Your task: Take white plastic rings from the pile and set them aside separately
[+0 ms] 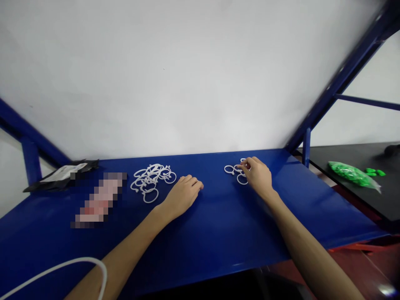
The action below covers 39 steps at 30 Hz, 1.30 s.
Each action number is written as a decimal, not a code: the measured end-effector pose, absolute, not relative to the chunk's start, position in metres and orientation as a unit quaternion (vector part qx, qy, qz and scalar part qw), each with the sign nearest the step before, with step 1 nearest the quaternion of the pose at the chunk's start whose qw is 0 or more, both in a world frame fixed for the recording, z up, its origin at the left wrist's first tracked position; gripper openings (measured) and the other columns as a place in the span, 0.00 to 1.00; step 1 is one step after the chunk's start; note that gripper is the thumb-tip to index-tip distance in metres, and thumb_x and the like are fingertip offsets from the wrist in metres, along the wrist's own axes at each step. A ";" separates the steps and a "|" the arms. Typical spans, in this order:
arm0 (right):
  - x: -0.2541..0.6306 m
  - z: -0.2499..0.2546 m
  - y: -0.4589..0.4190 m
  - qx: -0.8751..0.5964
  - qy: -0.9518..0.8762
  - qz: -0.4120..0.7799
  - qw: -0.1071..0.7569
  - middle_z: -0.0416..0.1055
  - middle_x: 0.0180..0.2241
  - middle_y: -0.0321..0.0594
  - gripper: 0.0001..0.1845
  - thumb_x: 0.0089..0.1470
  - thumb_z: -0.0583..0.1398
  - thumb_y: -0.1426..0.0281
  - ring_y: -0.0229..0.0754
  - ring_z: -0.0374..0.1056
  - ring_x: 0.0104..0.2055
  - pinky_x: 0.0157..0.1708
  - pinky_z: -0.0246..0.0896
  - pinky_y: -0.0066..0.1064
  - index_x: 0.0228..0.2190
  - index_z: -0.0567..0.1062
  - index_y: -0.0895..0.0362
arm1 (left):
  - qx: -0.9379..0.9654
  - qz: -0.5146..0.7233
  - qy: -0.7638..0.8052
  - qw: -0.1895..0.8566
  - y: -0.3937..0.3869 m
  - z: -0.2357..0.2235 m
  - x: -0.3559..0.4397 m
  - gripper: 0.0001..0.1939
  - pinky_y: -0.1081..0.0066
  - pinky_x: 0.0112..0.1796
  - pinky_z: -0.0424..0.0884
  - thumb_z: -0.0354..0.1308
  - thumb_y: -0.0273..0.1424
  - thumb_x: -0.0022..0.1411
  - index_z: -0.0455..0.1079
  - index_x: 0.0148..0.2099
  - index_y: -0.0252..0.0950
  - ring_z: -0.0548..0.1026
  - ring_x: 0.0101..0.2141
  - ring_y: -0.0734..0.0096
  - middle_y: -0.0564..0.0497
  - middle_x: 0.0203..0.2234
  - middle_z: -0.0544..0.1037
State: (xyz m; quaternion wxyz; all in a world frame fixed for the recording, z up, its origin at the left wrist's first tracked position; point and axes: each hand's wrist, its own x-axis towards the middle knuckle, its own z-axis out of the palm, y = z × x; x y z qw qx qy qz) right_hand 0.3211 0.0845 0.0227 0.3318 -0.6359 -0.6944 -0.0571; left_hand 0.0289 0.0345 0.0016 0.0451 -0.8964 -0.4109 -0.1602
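My left hand (pixel 185 192) rests palm down on the blue tabletop (pixel 200 237), its fingers stretched out and nothing held. Just left of it lies a loose heap of white plastic rings (pixel 150 196), thin hoops with small clasps, looking like shower curtain rings. On the right, my right hand (pixel 258 175) is bent over a smaller group of the same rings, thumb and fingertips pinched together at a white plastic ring (pixel 236 167). Beside that, a single ring (pixel 229 169) lies flat. Another ring (pixel 242 179) is partly covered by the right hand.
A black pouch with a white label (pixel 64 171) and a pixelated pinkish object (pixel 101 198) lie on the left. At right, a black table (pixel 387 200) bears a clear bag of green pieces (pixel 353 174). Blue frame bars (pixel 331 89) flank the white wall. A white cable (pixel 75 260) crosses the lower left.
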 end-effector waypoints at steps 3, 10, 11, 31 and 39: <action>0.318 0.020 0.085 -0.609 -0.704 -0.002 0.366 0.72 0.32 0.37 0.10 0.59 0.63 0.61 0.39 0.66 0.28 0.28 0.54 0.31 0.29 0.78 0.53 | -0.896 -0.176 -0.405 0.040 0.036 0.000 0.027 0.09 0.62 0.41 0.63 0.50 0.23 0.72 0.71 0.45 0.37 0.71 0.40 0.62 0.49 0.39 0.77; 0.307 0.017 0.080 -0.511 -0.749 0.077 0.415 0.73 0.32 0.37 0.14 0.60 0.63 0.59 0.40 0.67 0.30 0.32 0.59 0.33 0.26 0.76 0.53 | -0.903 -0.170 -0.394 0.011 0.037 -0.002 0.024 0.08 0.62 0.43 0.64 0.50 0.25 0.72 0.70 0.44 0.37 0.73 0.40 0.63 0.50 0.39 0.78; 0.305 0.016 0.079 -0.503 -0.755 0.076 0.415 0.73 0.31 0.37 0.15 0.60 0.63 0.59 0.40 0.67 0.30 0.32 0.59 0.33 0.26 0.76 0.53 | -0.905 -0.170 -0.391 0.010 0.037 -0.002 0.024 0.08 0.62 0.43 0.64 0.50 0.25 0.72 0.70 0.44 0.37 0.74 0.40 0.63 0.50 0.39 0.78; 0.299 0.022 0.073 -0.555 -0.754 0.081 0.343 0.79 0.32 0.38 0.11 0.65 0.56 0.62 0.43 0.73 0.32 0.34 0.63 0.33 0.36 0.75 0.53 | -0.860 -0.268 -0.422 -0.106 0.037 0.003 0.022 0.17 0.62 0.44 0.70 0.46 0.22 0.70 0.75 0.50 0.38 0.74 0.41 0.66 0.48 0.40 0.77; 0.325 0.017 0.088 -0.626 -0.713 -0.120 0.291 0.75 0.44 0.57 0.17 0.62 0.59 0.63 0.59 0.66 0.47 0.49 0.61 0.49 0.46 0.77 0.61 | -0.831 -0.316 -0.427 -0.163 0.040 0.000 0.019 0.27 0.67 0.43 0.73 0.45 0.15 0.62 0.72 0.57 0.39 0.74 0.38 0.71 0.48 0.43 0.74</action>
